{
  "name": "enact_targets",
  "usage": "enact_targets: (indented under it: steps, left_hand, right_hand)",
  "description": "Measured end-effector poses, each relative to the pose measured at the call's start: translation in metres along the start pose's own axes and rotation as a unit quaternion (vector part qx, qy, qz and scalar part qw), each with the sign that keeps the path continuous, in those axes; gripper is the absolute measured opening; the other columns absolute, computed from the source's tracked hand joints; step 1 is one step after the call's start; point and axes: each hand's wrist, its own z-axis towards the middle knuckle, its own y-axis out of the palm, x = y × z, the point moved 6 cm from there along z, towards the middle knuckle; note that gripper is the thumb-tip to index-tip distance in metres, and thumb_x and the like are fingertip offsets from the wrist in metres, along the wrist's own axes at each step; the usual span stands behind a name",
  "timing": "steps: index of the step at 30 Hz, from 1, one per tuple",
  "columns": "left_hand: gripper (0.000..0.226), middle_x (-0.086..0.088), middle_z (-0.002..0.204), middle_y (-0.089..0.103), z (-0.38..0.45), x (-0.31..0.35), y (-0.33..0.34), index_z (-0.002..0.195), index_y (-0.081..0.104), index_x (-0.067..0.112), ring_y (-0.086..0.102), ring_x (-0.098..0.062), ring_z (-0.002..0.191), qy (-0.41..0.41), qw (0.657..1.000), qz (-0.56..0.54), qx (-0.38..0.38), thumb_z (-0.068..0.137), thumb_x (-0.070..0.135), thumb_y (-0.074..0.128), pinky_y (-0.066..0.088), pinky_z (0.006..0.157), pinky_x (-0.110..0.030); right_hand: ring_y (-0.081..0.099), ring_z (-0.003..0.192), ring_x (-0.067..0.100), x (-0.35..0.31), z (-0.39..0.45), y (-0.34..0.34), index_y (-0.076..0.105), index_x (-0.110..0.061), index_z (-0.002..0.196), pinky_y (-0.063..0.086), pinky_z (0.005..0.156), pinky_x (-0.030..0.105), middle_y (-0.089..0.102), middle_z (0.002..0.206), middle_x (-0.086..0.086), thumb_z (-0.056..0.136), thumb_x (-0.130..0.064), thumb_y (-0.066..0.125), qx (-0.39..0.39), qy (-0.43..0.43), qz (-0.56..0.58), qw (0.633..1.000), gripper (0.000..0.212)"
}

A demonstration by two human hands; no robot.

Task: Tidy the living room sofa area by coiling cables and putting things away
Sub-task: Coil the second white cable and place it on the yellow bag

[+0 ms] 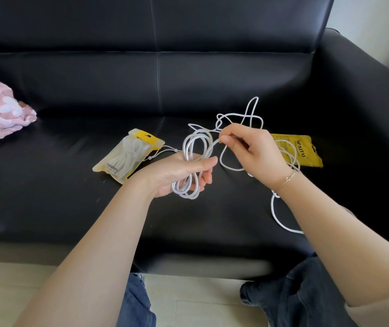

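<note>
White cable (194, 147) sits partly coiled in my left hand (181, 172), fingers curled around the loops above the black sofa (70, 161). My right hand (254, 152) pinches the loose strand. 2 yellow pouches (129, 155) lie on either side.

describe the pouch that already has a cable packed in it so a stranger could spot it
On the black sofa seat, look left of the left hand. The pouch lies there, see-through with a yellow top and a white cable bundled inside, unlike the flat all-yellow packet to the right.
</note>
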Motion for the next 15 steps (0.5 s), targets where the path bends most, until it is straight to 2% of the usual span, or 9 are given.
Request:
enact_targets:
  steps: [2,3,5,7,10,13,15]
  left_hand:
    - [0.037,-0.003,0.073,0.070,-0.002,0.002,0.004,0.079,0.063,0.011,0.070,-0.019,0.073,-0.004,1.000,-0.004,-0.014,0.087,0.047,0.060,0.058,0.077,-0.034]
    - [0.038,-0.004,0.072,0.069,-0.003,0.003,0.005,0.078,0.062,0.011,0.072,-0.022,0.077,-0.007,0.999,-0.022,-0.022,0.085,0.048,0.059,0.059,0.081,-0.037]
    - [0.034,-0.003,0.067,0.063,-0.002,0.005,0.008,0.076,0.058,0.011,0.072,-0.022,0.075,-0.008,0.996,-0.087,-0.034,0.088,0.043,0.059,0.059,0.084,-0.042]
    - [0.030,0.002,0.063,0.056,0.000,0.007,0.007,0.074,0.056,0.014,0.064,-0.013,0.062,-0.006,0.988,-0.151,-0.031,0.092,0.038,0.059,0.059,0.071,-0.034]
    - [0.025,0.004,0.060,0.049,0.003,0.005,0.005,0.072,0.057,0.017,0.048,-0.007,0.051,-0.020,0.976,-0.216,-0.022,0.085,0.036,0.066,0.045,0.049,-0.020]
    - [0.024,0.002,0.060,0.050,0.003,0.002,0.004,0.075,0.057,0.016,0.046,-0.007,0.051,-0.046,0.982,-0.180,-0.016,0.084,0.034,0.070,0.043,0.047,-0.019]
    - [0.023,0.001,0.060,0.050,0.003,-0.001,0.007,0.078,0.056,0.015,0.048,-0.009,0.051,-0.056,0.994,-0.093,-0.019,0.087,0.030,0.071,0.045,0.050,-0.020]
  right_hand:
    - [0.052,0.055,0.015,0.000,0.000,-0.001,0.063,-0.017,0.099,0.043,0.052,0.030,0.059,0.065,0.000,0.101,-0.028,0.048,0.010,0.006,-0.019,1.000,0.018]
    - [0.050,0.052,0.013,0.003,0.000,-0.001,0.062,-0.017,0.099,0.041,0.050,0.028,0.056,0.062,-0.001,0.102,-0.027,0.048,0.015,0.017,-0.026,0.999,0.018]
    - [0.046,0.049,0.013,0.009,0.001,-0.001,0.060,-0.016,0.099,0.037,0.049,0.027,0.050,0.057,-0.004,0.102,-0.026,0.046,0.025,0.045,-0.035,0.998,0.018]
    - [0.045,0.049,0.018,0.015,0.001,-0.002,0.059,-0.015,0.098,0.038,0.048,0.033,0.049,0.056,-0.002,0.102,-0.025,0.046,0.040,0.066,-0.030,0.997,0.017]
    - [0.047,0.052,0.017,0.012,0.002,-0.008,0.063,-0.014,0.097,0.044,0.053,0.036,0.053,0.061,0.000,0.101,-0.022,0.048,0.077,0.040,-0.003,0.996,0.017]
    - [0.054,0.063,0.011,0.000,0.000,-0.013,0.066,-0.011,0.099,0.046,0.060,0.023,0.061,0.076,-0.007,0.100,-0.019,0.050,0.114,-0.019,0.019,0.993,0.018]
    - [0.056,0.073,0.006,-0.005,-0.001,-0.011,0.067,-0.009,0.099,0.045,0.067,0.015,0.061,0.085,-0.010,0.100,-0.018,0.051,0.118,-0.041,0.014,0.992,0.018]
